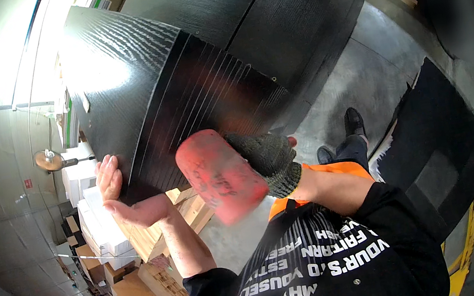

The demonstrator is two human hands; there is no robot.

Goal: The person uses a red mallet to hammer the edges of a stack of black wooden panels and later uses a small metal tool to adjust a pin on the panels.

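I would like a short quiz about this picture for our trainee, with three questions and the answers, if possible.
1. Which hand wears a knit glove?
2. True or false: the mallet-like tool is blue.
3. Fill in how they are arranged: the left hand is at one corner of the ____ black boards.

Key:
1. The right hand.
2. False; the mallet-like tool is red.
3. Stacked.
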